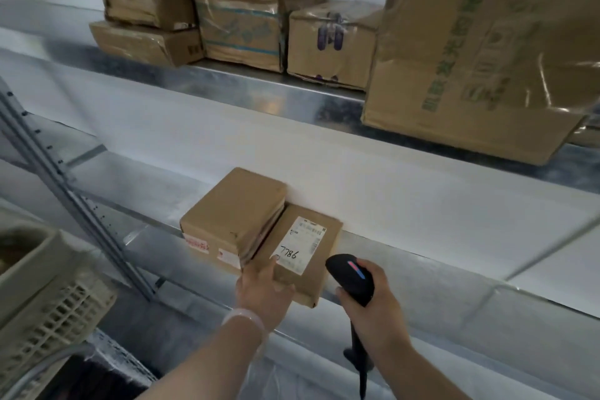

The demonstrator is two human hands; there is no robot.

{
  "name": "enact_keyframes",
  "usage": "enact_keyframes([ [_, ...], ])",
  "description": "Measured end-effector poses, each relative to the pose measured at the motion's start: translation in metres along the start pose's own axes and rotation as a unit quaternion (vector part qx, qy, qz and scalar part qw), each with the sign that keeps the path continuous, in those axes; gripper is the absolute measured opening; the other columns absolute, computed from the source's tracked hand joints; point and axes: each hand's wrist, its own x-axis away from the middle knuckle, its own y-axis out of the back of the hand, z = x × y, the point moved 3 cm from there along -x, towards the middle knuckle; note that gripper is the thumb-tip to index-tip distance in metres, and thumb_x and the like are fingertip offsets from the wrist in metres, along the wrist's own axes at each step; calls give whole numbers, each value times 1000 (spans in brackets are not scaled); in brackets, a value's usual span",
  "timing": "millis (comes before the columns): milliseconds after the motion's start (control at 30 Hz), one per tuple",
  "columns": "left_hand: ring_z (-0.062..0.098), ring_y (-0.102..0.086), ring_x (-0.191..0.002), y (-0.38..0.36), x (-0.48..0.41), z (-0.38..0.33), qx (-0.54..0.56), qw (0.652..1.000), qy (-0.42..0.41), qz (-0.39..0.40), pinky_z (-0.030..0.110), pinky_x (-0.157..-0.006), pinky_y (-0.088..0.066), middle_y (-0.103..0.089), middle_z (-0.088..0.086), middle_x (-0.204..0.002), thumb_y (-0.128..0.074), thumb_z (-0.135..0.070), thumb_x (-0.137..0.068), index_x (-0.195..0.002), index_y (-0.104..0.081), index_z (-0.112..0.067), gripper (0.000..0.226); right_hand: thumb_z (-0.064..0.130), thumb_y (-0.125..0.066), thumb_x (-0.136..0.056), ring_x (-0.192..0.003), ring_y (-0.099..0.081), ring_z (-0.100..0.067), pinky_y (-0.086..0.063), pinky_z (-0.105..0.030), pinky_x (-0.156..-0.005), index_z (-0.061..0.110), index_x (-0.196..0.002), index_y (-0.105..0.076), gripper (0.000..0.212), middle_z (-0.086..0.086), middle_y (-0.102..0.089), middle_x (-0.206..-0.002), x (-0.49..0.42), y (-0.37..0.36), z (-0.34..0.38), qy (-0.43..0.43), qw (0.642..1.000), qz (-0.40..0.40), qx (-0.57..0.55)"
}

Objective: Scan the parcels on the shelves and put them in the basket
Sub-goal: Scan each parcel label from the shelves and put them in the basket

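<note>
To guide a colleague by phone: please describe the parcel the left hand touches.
On the lower metal shelf, beside a thicker brown parcel, lies a flatter one to its right, under the left hand. Only it bears a white top label with handwritten digits.

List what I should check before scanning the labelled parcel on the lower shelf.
1. Label facing up: ok. The label on the flat parcel is uncovered.
2. Parcel steadied: ok. The left hand rests on its near corner.
3. Scanner held: ok. The right hand grips the scanner.
4. Scanner aimed at the label: cannot tell. Its window is hidden.
5. Neighbouring parcel clear: not ok. It abuts the flat parcel's left side.
6. Basket has room: cannot tell. It shows at lower left, with its inside mostly out of view.
</note>
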Motion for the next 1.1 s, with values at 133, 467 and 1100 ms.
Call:
enact_keyframes([
  [133, 31, -23, -142, -4, -2, 2, 10, 1000, 28, 3, 43, -120, -22, -22, 3, -155, -55, -42, -92, -152, -30, -36, 65, 26, -74, -82, -82, -62, -3, -48, -24, -68, 44, -121, -45, 52, 18, -64, -98, -16, 5, -6, -4, 1000, 2, 0],
  [467, 26, -52, -127, -16, -33, -4, 87, 994, 40, 56, 45, -111, -43, -52, 1, -142, -58, -37, -94, -156, -21, -34, 72, 32, -73, -84, -75, -64, -8, -55, -32, -66, 49, -115, -42, 47, 18, -62, -96, -52, -8, -13, -30, 999, 2, -31],
  [1100, 19, -60, -101, 18, 30, -7, 229, 971, -6, 65, 32, -91, -51, -62, 0, -112, -74, -19, -87, -143, -41, -15, 65, 27, -73, -85, -81, -55, 5, -41, -16, -61, 44, -118, -45, 46, 26, -56, -97, 29, 36, 15, 20, 995, -83, -56],
])
